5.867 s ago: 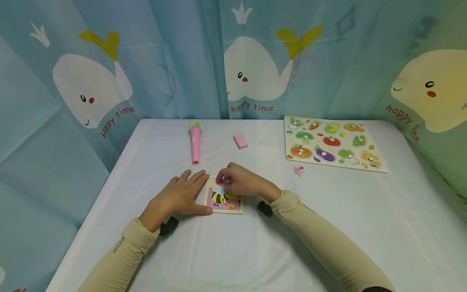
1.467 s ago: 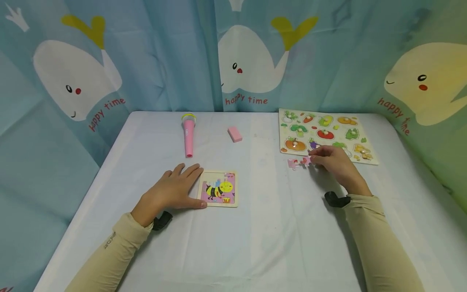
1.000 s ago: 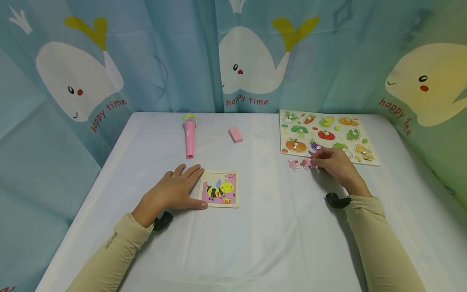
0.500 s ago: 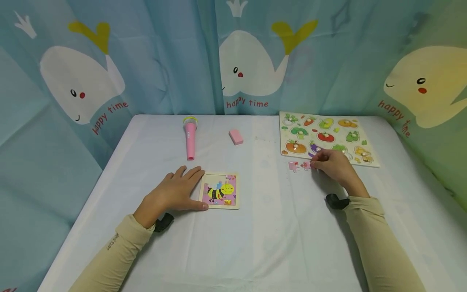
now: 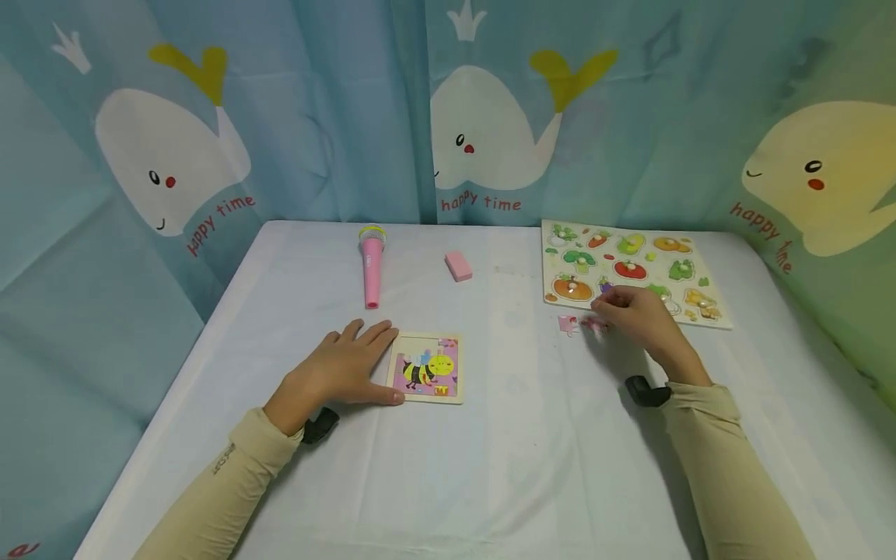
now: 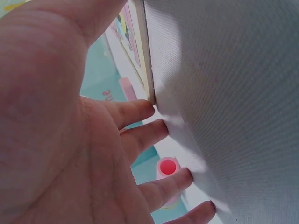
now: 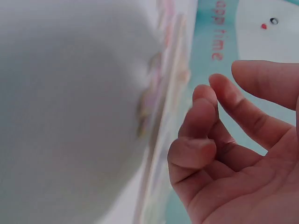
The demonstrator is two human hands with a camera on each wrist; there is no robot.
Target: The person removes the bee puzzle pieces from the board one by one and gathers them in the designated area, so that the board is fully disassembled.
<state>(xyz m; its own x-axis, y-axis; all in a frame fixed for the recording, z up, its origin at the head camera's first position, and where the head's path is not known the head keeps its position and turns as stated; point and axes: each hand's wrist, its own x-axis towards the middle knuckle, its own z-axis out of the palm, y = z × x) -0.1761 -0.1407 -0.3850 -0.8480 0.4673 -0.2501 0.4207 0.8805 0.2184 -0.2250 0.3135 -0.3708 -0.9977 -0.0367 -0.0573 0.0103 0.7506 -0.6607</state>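
"Where could a hand pass?"
"A lane of bare cloth (image 5: 511, 389) opens between the puzzle (image 5: 427, 372), left, and pieces (image 5: 568, 324), right, running toward the near edge of the table (image 5: 434, 498)."
"What stands in the way?"
"The left hand (image 5: 345, 369) spans the puzzle's left edge; the right hand (image 5: 642, 323) hovers over the pieces. Microphone (image 5: 372, 272), block (image 5: 458, 266) and board (image 5: 658, 272), left to right, lie toward the far edge, a curtain (image 5: 336, 163) rising behind."

Finely ribbed matt cloth covers the desk (image 5: 490, 467). The frame (image 5: 434, 400) is pale, matt wood. Toward the back edge, the microphone (image 5: 372, 272) looks smooth plastic, the block (image 5: 458, 266) matt. Near the back right corner, the board (image 5: 660, 271) looks wooden. The curtain (image 5: 336, 93) is creased cloth.
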